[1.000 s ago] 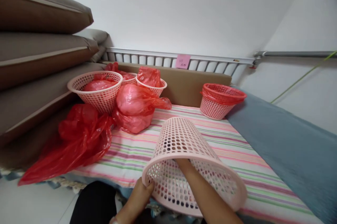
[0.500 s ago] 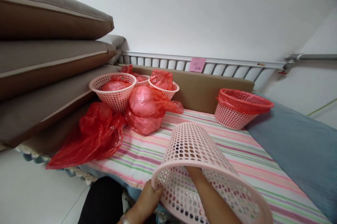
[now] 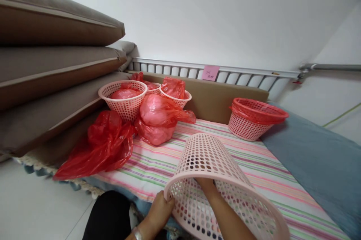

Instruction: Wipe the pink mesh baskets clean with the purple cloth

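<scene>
A pale pink perforated plastic basket [image 3: 210, 157] lies tipped on its side, its wide mouth facing me. My left hand [image 3: 161, 210] is closed on the left side of its rim. My right hand [image 3: 205, 183] reaches through the mouth into the basket; the fingers are mostly hidden behind the rim and wall, so what they touch does not show. Just beyond the basket a filled red plastic bag [image 3: 158, 120] sits on the striped cloth [image 3: 152, 159]. A loose red plastic bag [image 3: 104, 146] spreads out to the left.
Pink baskets [image 3: 124, 106] holding red bags stand at the back left. A basket lined with a red bag [image 3: 245, 125] stands at the right. Grey-brown cushions [image 3: 59, 63] are stacked on the left; a radiator [image 3: 175, 69] runs along the wall.
The view has shifted slightly. My left hand keeps its hold on the rim and my right arm stays inside the basket; the basket's pose is nearly the same.
</scene>
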{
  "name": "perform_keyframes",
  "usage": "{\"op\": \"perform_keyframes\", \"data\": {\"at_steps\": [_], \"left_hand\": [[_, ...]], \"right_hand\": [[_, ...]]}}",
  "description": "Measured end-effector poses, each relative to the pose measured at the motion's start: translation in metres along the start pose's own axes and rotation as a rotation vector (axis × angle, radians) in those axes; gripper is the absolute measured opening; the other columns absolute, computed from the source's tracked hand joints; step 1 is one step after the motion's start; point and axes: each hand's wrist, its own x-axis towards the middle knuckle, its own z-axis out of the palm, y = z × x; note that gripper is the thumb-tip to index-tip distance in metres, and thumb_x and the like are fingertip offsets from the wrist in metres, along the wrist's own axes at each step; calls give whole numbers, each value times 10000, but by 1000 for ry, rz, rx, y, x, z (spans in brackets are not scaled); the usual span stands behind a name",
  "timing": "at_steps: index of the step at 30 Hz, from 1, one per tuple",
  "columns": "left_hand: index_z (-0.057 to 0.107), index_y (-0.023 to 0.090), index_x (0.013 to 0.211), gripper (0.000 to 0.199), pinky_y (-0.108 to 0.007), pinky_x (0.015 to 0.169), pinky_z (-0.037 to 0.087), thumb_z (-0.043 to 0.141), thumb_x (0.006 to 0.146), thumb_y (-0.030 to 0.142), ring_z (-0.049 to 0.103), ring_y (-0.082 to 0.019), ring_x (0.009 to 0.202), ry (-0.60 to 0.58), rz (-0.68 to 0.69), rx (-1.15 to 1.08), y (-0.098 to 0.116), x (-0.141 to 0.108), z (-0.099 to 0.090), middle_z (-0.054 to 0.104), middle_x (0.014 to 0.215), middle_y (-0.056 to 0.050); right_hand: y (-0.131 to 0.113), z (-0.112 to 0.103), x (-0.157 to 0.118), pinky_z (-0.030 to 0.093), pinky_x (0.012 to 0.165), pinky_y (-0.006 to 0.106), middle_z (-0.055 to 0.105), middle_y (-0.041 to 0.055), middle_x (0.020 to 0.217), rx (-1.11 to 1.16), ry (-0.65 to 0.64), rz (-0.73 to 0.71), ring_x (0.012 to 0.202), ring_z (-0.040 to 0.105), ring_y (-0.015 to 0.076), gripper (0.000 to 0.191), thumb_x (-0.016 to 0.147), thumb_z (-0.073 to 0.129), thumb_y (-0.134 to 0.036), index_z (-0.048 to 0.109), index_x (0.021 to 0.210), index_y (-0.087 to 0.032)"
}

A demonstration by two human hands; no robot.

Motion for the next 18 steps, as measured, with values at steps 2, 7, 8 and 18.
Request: {"op": "perform_keyframes", "data": {"at_steps": [2,7,8,18], "left_hand": [[650,121,882,242,-307,739,490,452,778,215,621,-231,815,21,-27,7,0,-1,0,690,789,-75],[648,119,855,210,-313,779,482,489,757,214,623,-238,843,28,0,-3,2,0,0,694,847,-94],[647,118,851,209,-311,775,481,487,756,212,624,-237,843,25,5,-2,2,0,0,693,857,-97],[646,128,838,203,-273,605,493,497,752,236,610,-204,684,9,-101,-18,9,-2,2,675,743,-63]], "right_hand": [[3,-4,-10,495,831,395,546,70,1183,-9,3,-4,993,567,197,317,894,538,-358,537,1164,-193],[6,-8,-31,485,847,370,538,62,1205,-45,9,-4,1015,555,184,275,898,529,-365,553,1142,-240],[4,-8,-32,474,861,365,540,58,1212,-62,5,-10,1036,547,190,255,896,528,-364,567,1127,-263],[-15,-4,-58,388,853,363,622,143,1040,-333,-53,-71,965,557,266,467,720,453,-50,577,1160,-143]]}}
